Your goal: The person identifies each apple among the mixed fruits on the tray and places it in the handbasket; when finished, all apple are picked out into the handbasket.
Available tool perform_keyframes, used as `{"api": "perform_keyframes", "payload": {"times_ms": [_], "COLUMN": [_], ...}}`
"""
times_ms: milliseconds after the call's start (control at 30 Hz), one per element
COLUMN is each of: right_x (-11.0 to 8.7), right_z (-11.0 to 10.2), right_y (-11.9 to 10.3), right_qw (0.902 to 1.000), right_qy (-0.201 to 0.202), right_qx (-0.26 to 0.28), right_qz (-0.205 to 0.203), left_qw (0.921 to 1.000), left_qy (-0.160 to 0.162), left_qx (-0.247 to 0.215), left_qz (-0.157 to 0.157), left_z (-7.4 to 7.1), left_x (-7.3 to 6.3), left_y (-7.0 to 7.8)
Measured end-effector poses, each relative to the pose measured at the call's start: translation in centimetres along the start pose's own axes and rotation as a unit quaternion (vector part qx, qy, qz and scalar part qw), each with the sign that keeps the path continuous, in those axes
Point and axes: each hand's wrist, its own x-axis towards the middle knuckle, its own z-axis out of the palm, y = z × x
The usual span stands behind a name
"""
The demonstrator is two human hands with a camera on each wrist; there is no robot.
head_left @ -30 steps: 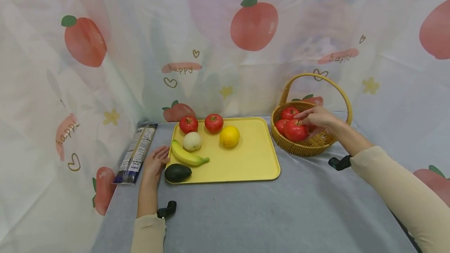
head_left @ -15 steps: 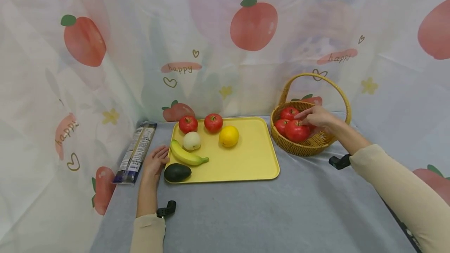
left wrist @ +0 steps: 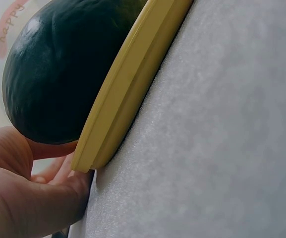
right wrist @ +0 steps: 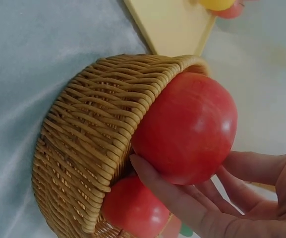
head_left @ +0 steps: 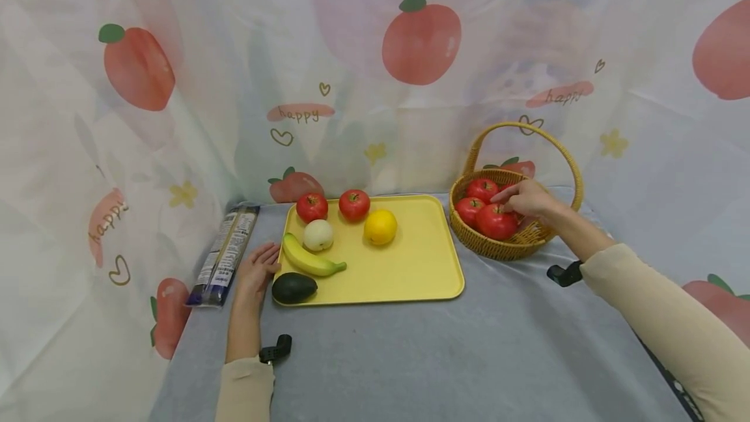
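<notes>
At the wicker basket [head_left: 498, 250], my right hand [head_left: 527, 200] holds a red apple [right wrist: 190, 126] between thumb and fingers. In the right wrist view the apple overlaps the basket's rim. Several more red apples [head_left: 469, 211] lie inside the basket. My left hand [head_left: 256, 271] rests by the left edge of the yellow tray [head_left: 404, 272], fingers loosely extended along it. In the left wrist view that hand is right at the tray's corner, beside a dark green avocado [left wrist: 63, 69].
On the tray also lie a banana [head_left: 310, 259], a pale pear-like fruit [head_left: 318, 235], a round yellow fruit [head_left: 380, 226] and two red apples [head_left: 354, 205]. Left of my left hand are long printed packets [head_left: 224, 256]. A patterned curtain [head_left: 351, 51] hangs behind the grey cloth [head_left: 398, 363].
The apple at my right hand has shifted slightly down and right in the basket, and more of another apple shows behind it. My left hand stays by the tray.
</notes>
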Motion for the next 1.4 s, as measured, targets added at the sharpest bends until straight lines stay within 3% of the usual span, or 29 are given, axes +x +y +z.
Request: {"api": "perform_keyframes", "payload": {"times_ms": [367,633,1100,1400], "right_x": [0.1,1.1,2.7,3.2], "right_z": [0.8,1.8,2.9,3.7], "right_y": [-0.7,-0.1,0.6,1.1], "right_qw": [0.9998,0.9999,0.9991,0.9972], "right_qy": [0.012,0.007,0.011,0.008], "right_qx": [-0.015,-0.013,0.026,0.053], "right_qz": [0.003,0.007,0.03,0.052], "left_qw": [1.0,1.0,1.0,1.0], "left_qy": [0.002,0.003,0.004,-0.001], "left_qx": [0.003,0.005,0.006,-0.001], "left_qz": [-0.001,0.002,0.004,0.006], "left_z": [0.1,0.0,-0.1,-0.2], "left_x": [-0.3,0.4,0.2,0.5], "left_y": [0.2,-0.7,-0.2,-0.7]}}
